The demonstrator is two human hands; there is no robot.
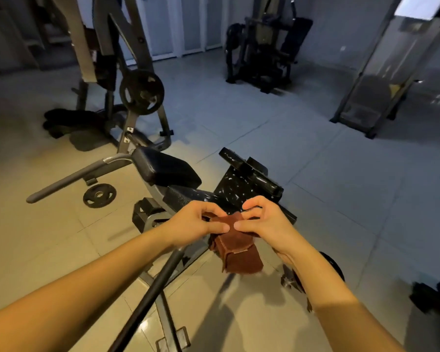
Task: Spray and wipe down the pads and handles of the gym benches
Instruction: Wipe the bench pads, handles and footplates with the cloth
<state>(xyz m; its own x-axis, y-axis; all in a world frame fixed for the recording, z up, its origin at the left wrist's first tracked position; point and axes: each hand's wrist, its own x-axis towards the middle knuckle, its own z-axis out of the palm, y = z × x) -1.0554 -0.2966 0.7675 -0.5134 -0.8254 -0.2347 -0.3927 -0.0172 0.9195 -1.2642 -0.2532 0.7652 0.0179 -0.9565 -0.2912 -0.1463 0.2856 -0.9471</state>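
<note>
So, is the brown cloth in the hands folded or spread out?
Folded. The brown cloth hangs as a compact bundle with layered, doubled edges, while the left hand and the right hand pinch its top.

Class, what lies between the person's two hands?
A brown cloth, pinched by the left hand and right hand, seen in the head view.

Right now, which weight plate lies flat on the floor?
The small plate by the grey handle, left of the black pad; the larger plate sits upright on the rack behind.
</note>
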